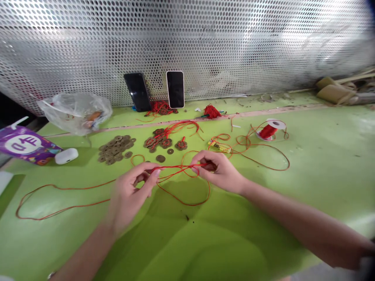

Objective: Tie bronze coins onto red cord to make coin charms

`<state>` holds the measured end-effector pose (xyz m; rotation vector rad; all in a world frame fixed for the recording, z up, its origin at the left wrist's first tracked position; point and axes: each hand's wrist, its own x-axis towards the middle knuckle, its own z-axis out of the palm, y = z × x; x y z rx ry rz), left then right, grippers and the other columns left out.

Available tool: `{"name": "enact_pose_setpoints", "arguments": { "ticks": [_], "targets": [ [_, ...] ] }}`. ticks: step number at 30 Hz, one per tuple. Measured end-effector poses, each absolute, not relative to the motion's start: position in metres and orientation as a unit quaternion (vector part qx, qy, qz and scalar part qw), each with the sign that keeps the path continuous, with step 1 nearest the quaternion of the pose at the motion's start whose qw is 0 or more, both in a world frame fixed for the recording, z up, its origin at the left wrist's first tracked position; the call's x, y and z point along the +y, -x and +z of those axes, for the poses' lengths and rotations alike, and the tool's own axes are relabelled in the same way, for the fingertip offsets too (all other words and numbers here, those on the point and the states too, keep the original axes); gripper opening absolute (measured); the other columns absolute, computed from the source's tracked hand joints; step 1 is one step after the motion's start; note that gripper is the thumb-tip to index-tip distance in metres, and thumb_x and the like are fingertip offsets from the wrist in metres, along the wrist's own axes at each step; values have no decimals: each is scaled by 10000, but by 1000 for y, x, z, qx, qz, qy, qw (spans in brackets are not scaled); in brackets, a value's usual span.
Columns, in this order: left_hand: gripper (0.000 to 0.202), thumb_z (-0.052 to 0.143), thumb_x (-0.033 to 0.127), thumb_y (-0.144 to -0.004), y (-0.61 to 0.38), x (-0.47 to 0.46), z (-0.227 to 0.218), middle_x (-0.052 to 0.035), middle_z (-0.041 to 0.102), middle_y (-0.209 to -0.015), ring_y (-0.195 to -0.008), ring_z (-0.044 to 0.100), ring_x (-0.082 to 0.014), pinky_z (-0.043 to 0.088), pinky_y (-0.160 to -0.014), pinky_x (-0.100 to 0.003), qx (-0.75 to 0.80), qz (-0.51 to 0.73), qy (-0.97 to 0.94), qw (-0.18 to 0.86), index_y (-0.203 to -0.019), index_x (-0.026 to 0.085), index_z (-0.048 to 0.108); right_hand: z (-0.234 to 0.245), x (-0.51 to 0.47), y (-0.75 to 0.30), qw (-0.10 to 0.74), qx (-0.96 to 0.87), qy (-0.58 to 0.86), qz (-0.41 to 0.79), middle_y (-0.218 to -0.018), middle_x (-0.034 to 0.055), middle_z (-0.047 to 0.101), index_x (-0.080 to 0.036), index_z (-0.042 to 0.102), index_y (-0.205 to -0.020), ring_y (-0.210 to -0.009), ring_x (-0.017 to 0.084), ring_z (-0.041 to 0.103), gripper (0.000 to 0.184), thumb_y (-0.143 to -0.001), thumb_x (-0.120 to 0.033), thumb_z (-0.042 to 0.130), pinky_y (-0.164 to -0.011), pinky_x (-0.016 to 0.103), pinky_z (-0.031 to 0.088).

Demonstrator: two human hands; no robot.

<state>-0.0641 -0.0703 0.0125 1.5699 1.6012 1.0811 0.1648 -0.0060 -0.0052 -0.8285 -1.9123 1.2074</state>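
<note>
Thin red cord [175, 167] is stretched in several strands between my two hands, just above the green table. My left hand [133, 187] pinches it between thumb and forefinger. Opposite, my right hand [216, 169] pinches the strands too, with a small loop hanging by its fingertips. A long loop of the cord runs out to the left on the table, and another curve lies below my hands. Behind them are a heap of loose brown coins [115, 148] with holes and a group of coins tied with red cord [158, 140].
A spool of red cord [268, 130] stands at the right, near a yellow lighter [219, 146]. Two phones [175, 89] lean on the perforated metal panel [205, 43]. A plastic bag [77, 113], a purple drink carton [26, 146] and a white case [66, 156] are at the left.
</note>
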Motion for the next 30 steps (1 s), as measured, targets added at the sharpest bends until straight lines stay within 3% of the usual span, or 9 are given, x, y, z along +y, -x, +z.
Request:
{"name": "enact_pose_setpoints", "arguments": {
  "ticks": [4, 10, 16, 18, 20, 22, 25, 30],
  "targets": [
    [247, 625, 436, -827, 64, -69, 15, 21, 570, -656, -492, 466, -77, 395, -415, -165, 612, 427, -580, 327, -933, 214, 649, -5, -5, -165, 361, -723, 340, 481, -605, -60, 298, -167, 609, -890, -498, 57, 259, 196, -843, -357, 597, -422, 190, 221],
    [242, 615, 429, -836, 66, -69, 14, 40, 519, -577, -508, 493, -91, 390, -460, -191, 630, 388, -598, 309, -955, 222, 651, -4, -2, -166, 372, -704, 342, 499, -564, -80, 252, -164, 593, -838, -478, 52, 199, 220, -795, -367, 664, -416, 205, 160],
    [204, 622, 401, -838, 66, -67, 12, 11, 594, -780, -559, 549, -86, 444, -504, -205, 605, 407, -607, 316, -932, 221, 640, -6, 1, -166, 376, -697, 350, 499, -537, -90, 248, -163, 600, -814, -466, 48, 191, 292, -743, -419, 719, -419, 209, 160],
    [201, 617, 402, -841, 65, -67, 12, 16, 589, -763, -544, 543, -82, 447, -515, -211, 601, 413, -607, 315, -919, 218, 642, -7, 2, -165, 372, -706, 354, 487, -545, -82, 294, -162, 613, -838, -470, 52, 231, 307, -752, -442, 708, -428, 206, 208],
    [216, 614, 415, -841, 65, -66, 12, 27, 569, -689, -531, 535, -89, 441, -519, -216, 605, 410, -603, 320, -920, 216, 646, -9, 4, -165, 383, -718, 346, 467, -619, -44, 432, -165, 619, -904, -523, 67, 369, 313, -779, -444, 685, -494, 207, 339],
    [242, 610, 433, -841, 65, -66, 12, 30, 567, -651, -531, 534, -98, 432, -518, -222, 615, 401, -595, 328, -934, 213, 649, -12, 6, -166, 406, -731, 323, 444, -811, 23, 556, -176, 606, -988, -697, 105, 519, 313, -813, -431, 656, -670, 243, 457],
    [275, 609, 453, -839, 66, -66, 10, 27, 576, -627, -531, 534, -109, 406, -502, -228, 627, 384, -586, 341, -960, 208, 647, -16, 8, -168, 429, -747, 290, 417, -1050, 78, 565, -206, 576, -1080, -980, 165, 554, 327, -853, -440, 610, -898, 325, 461],
    [269, 606, 455, -842, 67, -65, 8, 47, 536, -556, -518, 540, -111, 384, -477, -212, 627, 365, -591, 353, -964, 218, 642, -16, 9, -170, 418, -757, 272, 422, -1131, 89, 553, -226, 550, -1124, -1105, 199, 531, 353, -892, -491, 530, -976, 383, 438]
  ]
}}
